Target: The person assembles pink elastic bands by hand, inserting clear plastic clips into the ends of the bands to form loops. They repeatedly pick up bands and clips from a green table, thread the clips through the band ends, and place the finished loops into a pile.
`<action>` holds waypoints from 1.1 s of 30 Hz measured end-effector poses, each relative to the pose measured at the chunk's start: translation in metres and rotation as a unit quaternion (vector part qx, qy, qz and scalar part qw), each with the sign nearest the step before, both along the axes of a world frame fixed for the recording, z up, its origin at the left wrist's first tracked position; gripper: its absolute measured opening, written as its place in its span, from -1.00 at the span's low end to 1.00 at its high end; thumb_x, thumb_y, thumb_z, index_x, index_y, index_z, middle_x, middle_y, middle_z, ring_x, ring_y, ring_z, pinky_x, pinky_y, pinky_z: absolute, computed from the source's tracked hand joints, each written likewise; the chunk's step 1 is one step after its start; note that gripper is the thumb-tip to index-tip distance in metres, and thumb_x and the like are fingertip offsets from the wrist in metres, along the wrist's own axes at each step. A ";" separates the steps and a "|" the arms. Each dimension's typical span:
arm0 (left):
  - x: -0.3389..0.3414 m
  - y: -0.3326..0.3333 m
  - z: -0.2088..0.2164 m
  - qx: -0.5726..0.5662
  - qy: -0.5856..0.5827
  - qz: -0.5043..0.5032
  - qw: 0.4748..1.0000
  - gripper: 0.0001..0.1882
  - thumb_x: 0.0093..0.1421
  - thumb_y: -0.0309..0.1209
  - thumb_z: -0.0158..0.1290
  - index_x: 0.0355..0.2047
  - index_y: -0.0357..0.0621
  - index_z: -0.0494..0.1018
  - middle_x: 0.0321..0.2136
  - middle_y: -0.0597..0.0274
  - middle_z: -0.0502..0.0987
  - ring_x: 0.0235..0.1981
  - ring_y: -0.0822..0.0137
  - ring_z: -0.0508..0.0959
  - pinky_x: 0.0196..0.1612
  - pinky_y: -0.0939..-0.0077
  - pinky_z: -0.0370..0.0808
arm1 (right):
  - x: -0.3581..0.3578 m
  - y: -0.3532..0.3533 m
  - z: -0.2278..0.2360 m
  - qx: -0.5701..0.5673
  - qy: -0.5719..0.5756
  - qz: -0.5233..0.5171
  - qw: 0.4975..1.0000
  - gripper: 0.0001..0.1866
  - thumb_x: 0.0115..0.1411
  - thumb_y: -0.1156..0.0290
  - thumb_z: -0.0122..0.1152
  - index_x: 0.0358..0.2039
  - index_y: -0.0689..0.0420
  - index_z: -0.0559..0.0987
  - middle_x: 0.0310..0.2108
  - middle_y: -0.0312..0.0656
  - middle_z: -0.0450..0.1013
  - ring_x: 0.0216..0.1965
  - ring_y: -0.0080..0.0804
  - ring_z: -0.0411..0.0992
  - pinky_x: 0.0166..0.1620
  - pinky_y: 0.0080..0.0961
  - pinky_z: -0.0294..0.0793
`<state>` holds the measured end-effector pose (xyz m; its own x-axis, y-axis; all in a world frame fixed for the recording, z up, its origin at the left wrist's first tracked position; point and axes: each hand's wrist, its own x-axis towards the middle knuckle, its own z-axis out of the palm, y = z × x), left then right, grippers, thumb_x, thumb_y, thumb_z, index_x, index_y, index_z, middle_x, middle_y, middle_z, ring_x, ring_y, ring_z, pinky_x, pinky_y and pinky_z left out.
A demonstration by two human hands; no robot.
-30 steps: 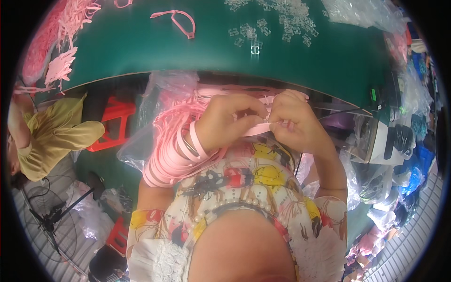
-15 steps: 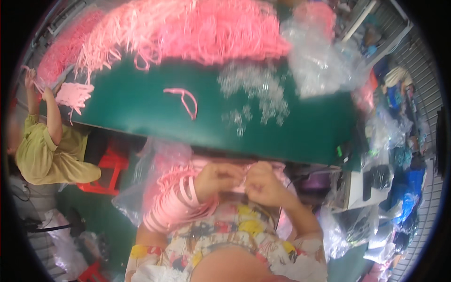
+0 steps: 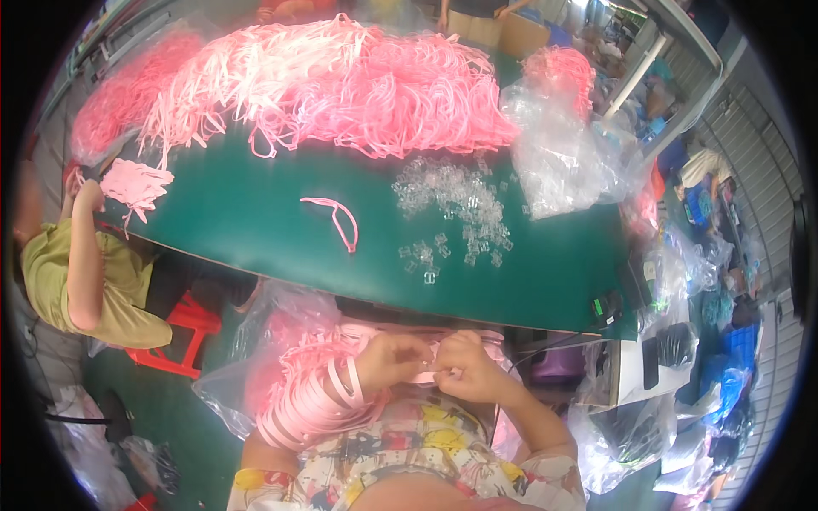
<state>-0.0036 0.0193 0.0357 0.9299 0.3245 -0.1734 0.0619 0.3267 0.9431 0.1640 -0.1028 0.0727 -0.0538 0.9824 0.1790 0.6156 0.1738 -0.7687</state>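
Note:
My left hand (image 3: 394, 359) and my right hand (image 3: 467, 368) meet in front of my body, just below the table edge. Both are closed in a pinch, with a bit of pink strap (image 3: 423, 376) showing between them; anything smaller in the fingertips is hidden. Several pink straps (image 3: 313, 404) are looped around my left forearm. More pink straps lie in my lap beneath the hands. Ahead on the green table (image 3: 281, 226), one looped pink strap (image 3: 344, 223) lies alone. To its right are scattered small clear plastic buckles (image 3: 464, 200).
A large heap of pink straps (image 3: 341, 94) covers the table's far side, beside a clear plastic bag (image 3: 562, 153). At the left, a person in a yellow-green shirt (image 3: 81, 277) handles straps near a small pink pile (image 3: 138, 186). A red stool (image 3: 189, 328) stands below.
The view has tilted up, so the table sits lower and more of its far side shows. My hands stay together, still pinching. The person at left has lowered their hands.

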 end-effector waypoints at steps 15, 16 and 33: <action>0.012 -0.001 0.014 0.000 -0.014 0.091 0.996 -0.82 0.16 -0.54 0.01 -0.21 -0.28 0.48 -0.34 0.33 0.49 -0.29 0.54 0.45 -0.22 0.65 0.39 | 0.004 0.005 -0.003 -0.006 0.018 -0.011 1.000 -0.94 -0.18 0.48 0.15 -0.61 0.10 0.46 -0.53 -0.25 0.28 -0.34 -0.28 0.28 -0.04 -0.30 0.14; 0.012 -0.002 0.014 -0.022 -0.005 0.091 0.996 -0.84 0.16 -0.54 0.02 -0.23 -0.28 0.48 -0.34 0.33 0.49 -0.29 0.54 0.45 -0.22 0.65 0.39 | 0.004 0.005 -0.003 -0.009 0.022 -0.011 1.000 -0.93 -0.19 0.47 0.15 -0.59 0.10 0.47 -0.53 -0.25 0.28 -0.34 -0.29 0.29 -0.02 -0.28 0.12; 0.011 -0.008 0.023 0.233 0.029 0.058 0.970 -0.86 -0.04 -0.59 0.09 -0.41 -0.24 0.55 -0.50 0.09 0.56 -0.48 0.25 0.55 -0.38 0.48 0.46 | 0.012 -0.001 -0.006 -0.059 0.046 -0.036 0.997 -0.95 -0.13 0.48 0.13 -0.63 0.13 0.45 -0.55 -0.27 0.28 -0.36 -0.32 0.28 0.00 -0.28 0.11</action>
<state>0.0078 0.0110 0.0587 0.8755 0.4821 -0.0338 0.1076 -0.1263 0.9861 0.1756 -0.1039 0.0666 0.0295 0.9976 0.0620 0.5490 0.0356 -0.8351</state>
